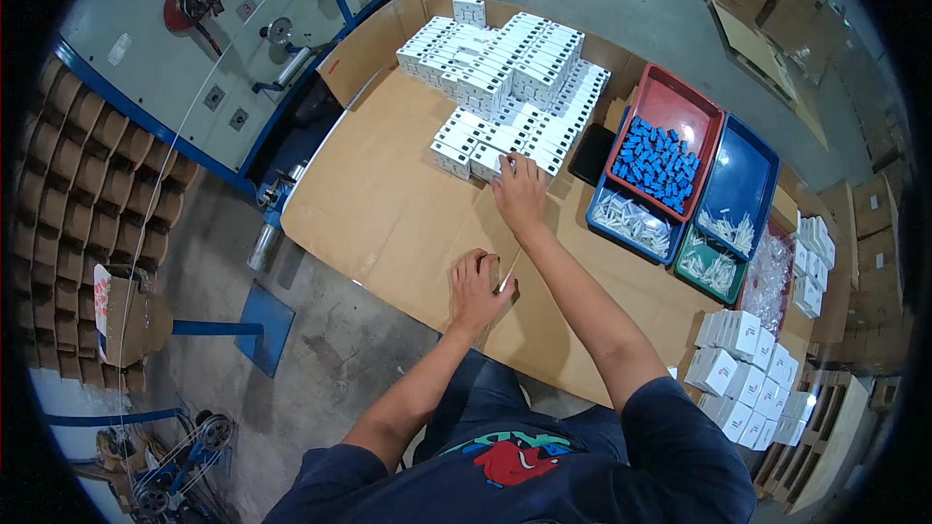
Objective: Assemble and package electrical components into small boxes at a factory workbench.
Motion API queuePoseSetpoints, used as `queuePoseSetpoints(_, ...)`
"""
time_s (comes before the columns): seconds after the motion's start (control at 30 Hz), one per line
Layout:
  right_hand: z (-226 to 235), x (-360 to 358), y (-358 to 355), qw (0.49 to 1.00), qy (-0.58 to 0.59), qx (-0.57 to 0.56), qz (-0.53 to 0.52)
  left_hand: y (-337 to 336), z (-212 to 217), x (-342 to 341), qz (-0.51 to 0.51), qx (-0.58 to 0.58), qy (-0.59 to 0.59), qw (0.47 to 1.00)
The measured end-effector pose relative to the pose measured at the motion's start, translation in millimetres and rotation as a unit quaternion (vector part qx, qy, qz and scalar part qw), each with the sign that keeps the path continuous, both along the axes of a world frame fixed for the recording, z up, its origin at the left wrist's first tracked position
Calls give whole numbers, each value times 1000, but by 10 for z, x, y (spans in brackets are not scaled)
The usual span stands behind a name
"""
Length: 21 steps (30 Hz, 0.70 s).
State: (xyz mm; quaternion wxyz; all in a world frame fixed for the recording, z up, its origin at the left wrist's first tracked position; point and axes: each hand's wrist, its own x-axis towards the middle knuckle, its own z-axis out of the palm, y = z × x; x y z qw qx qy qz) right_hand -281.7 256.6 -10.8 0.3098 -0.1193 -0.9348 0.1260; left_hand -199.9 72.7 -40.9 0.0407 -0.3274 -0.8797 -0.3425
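My right hand (521,194) reaches to the near edge of the stacked white rectangular plastic modules (544,53), which have small dark openings along their sides. Its fingers are bent over a white module at the front of the lowest layer and grip it. My left hand (476,293) rests low over the cardboard-covered table (359,204), close to my body. Its fingers are curled, and a thin pale edge shows beside the thumb. The hand hides the rest of that piece.
To the right, a red tray (694,102) of small blue parts overlaps a blue tray (594,218) of white plastic pieces. Another blue tray (757,160) and a green tray (689,277) hold similar pieces. White boxes (743,383) stand at the near right; a machine (194,68) is at the left.
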Motion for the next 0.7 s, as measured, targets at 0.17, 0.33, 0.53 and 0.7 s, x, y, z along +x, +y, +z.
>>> queuePoseSetpoints(0.17,110,-27,-29,999,24,27,-12,-22,27,6,7,-8,11,1000)
queuePoseSetpoints(0.33,87,-101,56,999,6,31,-17,-42,-61,-67,12,53,-25,998)
queuePoseSetpoints(0.53,153,-198,66,998,-24,45,-41,340,-253,-861,87,217,-195,953)
queuePoseSetpoints(0.7,191,-250,37,995,-69,57,-34,662,-192,-1339,98,189,-153,965)
